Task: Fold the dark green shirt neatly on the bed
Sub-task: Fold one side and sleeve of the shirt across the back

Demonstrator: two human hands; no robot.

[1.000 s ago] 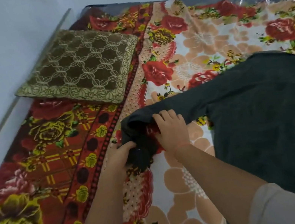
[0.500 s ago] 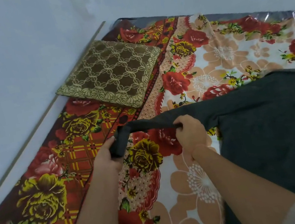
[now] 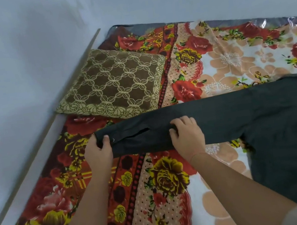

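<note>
Floral bed (image 3: 166, 180) — one shirt (image 3: 274, 120), one cushion (image 3: 115, 82), two hands (image 3: 98, 154) (image 3: 187, 137).

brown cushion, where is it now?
Head view, upper left: the brown cushion lies on the floral bedspread by the wall-side edge, just beyond the stretched-out sleeve of the dark green shirt.

One left hand (image 3: 98, 154), one right hand (image 3: 187, 137), four other things.
One dark green shirt (image 3: 284, 129), with one sleeve stretched out under both hands and its body to the right of the right hand; one metal snap (image 3: 113, 140) just beside the left thumb; one brown patterned cushion (image 3: 115, 82) beyond the left hand; one floral bedspread (image 3: 156, 189) beneath both hands.
</note>
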